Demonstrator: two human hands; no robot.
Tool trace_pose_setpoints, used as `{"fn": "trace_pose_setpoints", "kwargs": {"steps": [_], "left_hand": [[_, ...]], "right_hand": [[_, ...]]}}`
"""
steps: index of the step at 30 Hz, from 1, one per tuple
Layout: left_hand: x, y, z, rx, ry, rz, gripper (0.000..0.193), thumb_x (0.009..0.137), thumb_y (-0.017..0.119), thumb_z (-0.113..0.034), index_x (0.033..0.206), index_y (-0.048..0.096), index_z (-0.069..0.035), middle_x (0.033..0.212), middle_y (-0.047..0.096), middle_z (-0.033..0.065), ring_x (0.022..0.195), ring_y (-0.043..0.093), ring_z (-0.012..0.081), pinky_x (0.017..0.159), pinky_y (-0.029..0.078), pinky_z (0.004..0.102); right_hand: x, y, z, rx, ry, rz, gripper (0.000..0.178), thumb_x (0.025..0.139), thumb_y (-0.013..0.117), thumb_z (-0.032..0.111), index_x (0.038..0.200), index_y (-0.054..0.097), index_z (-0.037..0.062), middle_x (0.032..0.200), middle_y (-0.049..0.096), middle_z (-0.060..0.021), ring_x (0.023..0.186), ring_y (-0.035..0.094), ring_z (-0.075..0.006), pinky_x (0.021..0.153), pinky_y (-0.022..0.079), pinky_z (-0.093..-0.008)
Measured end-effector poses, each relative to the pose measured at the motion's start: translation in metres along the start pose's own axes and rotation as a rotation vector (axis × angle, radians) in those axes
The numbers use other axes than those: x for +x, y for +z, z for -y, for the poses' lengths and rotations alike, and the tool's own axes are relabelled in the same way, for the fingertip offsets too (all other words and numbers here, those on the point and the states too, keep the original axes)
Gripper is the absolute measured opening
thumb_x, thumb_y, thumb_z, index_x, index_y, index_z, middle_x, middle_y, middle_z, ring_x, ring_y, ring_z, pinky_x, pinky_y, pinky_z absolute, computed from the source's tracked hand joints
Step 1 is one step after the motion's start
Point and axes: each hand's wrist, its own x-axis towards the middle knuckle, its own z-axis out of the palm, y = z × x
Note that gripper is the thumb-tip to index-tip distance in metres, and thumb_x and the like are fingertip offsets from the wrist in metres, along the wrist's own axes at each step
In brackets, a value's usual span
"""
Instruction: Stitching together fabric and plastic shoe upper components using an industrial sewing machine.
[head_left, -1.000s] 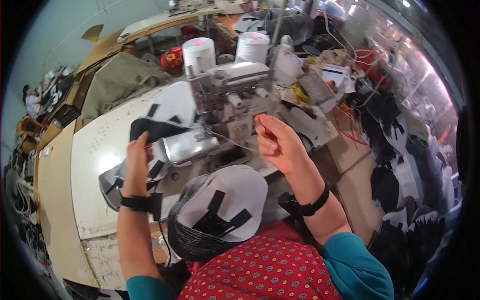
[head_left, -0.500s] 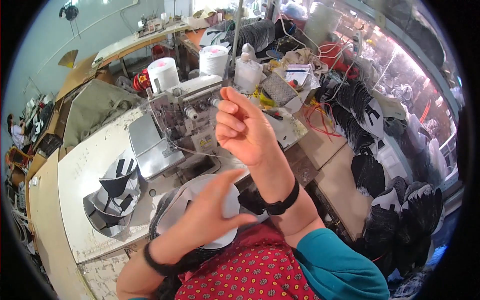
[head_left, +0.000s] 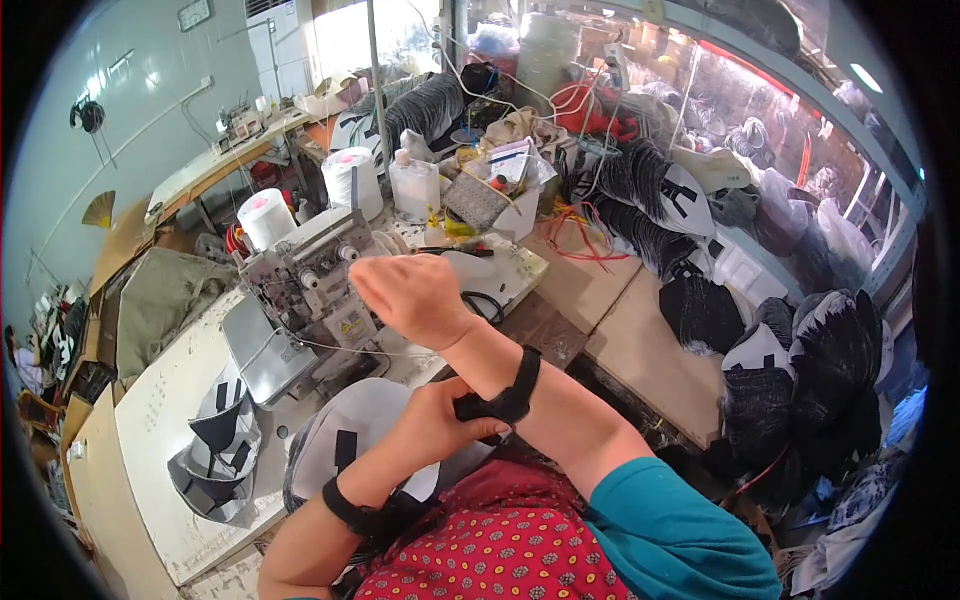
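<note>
My left hand is closed on the black wristband around my right wrist, its thumb pressed at the band's lower edge. My right hand is raised in front of the sewing machine, its fingers folded in and nothing visible in them. A second black band circles my left wrist. Below my left forearm lies a stack of grey and black fabric pieces, partly hidden by the arm. Left of it, on the white machine table, sit a few joined grey and black pieces.
White thread cones stand behind the machine, beside a white bottle. A patterned box and red cords lie farther right. Bundles of black and grey pieces are heaped at the right. A wooden board extends before them.
My left hand has moved to the right wristband and closed on it. My right hand has turned over and folded in. The whole view has swung toward the right.
</note>
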Motion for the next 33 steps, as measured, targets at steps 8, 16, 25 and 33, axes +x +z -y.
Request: {"fn": "trace_pose_setpoints", "kwargs": {"steps": [8,16,25,33], "left_hand": [[-0.006,0.012,-0.004,0.076,-0.005,-0.017,0.032,0.073,0.085,-0.016,0.096,0.069,-0.001,0.087,0.072,0.0039,0.082,0.064,0.0083,0.073,0.052,0.0264],[-0.05,-0.023,-0.015,0.234,0.087,0.009,0.075,0.084,0.075,-0.027,0.143,0.036,0.0,0.131,0.055,0.0104,0.117,0.054,0.022,0.099,0.042,0.0375],[-0.169,-0.132,0.039,0.524,-0.42,-0.404,0.031,0.094,0.057,-0.009,0.123,0.058,0.002,0.109,0.067,0.0103,0.094,0.065,0.0202,0.078,0.052,0.0312],[-0.2,-0.139,0.071,0.399,-0.587,-1.104,0.025,0.095,0.055,-0.023,0.102,0.066,-0.001,0.083,0.066,0.0065,0.071,0.059,0.0176,0.055,0.045,0.0287]], "right_hand": [[0.018,-0.003,0.016,1.272,0.936,-0.211,0.012,0.088,0.067,0.015,0.084,0.057,0.0107,0.058,0.051,-0.0005,0.044,0.047,-0.0125,0.043,0.037,-0.0274],[-0.043,-0.11,-0.059,1.028,1.058,-0.294,0.012,0.091,0.064,0.018,0.091,0.061,0.0063,0.066,0.054,0.0006,0.055,0.05,-0.0083,0.05,0.04,-0.024],[-0.219,-0.464,-0.24,-1.405,1.005,-0.001,0.054,0.067,0.079,0.041,0.092,0.064,-0.0046,0.1,0.062,-0.0261,0.098,0.059,-0.0418,0.087,0.048,-0.0481],[-0.267,-0.574,-0.266,-1.276,1.511,0.053,0.092,0.078,0.074,0.045,0.141,0.032,-0.0071,0.147,0.032,-0.0298,0.139,0.029,-0.0402,0.114,0.028,-0.0448]]}}
